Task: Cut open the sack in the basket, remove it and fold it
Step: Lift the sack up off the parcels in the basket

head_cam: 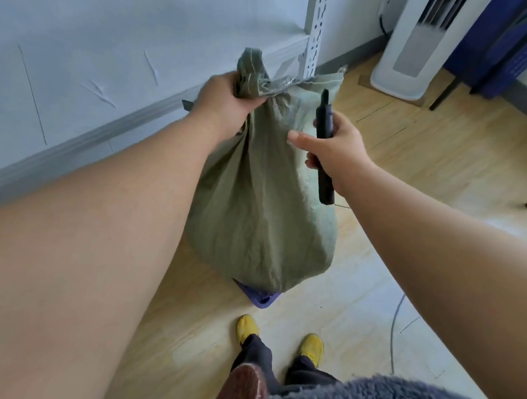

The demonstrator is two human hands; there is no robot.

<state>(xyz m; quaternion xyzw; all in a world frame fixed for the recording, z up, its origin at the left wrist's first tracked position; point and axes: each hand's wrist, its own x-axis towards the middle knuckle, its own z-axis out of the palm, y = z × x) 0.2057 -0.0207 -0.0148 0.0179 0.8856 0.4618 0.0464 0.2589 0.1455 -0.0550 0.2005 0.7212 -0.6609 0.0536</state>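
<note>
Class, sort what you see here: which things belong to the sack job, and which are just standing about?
Belongs to the job:
sack, bunched top held in the left hand
cutter, held in the right hand
basket, under the sack

Just standing about:
fan
shelf post
cable

The left hand [223, 96] gripped the bunched top of the green sack [262, 205], which hung down over a blue basket [261, 298] on the wooden floor [376, 252]. The right hand [336, 148] held a dark knife [324, 141] close beside the sack's upper part, thumb stretched toward the cloth. Two yellow shoes [278, 339] stood below.
</note>
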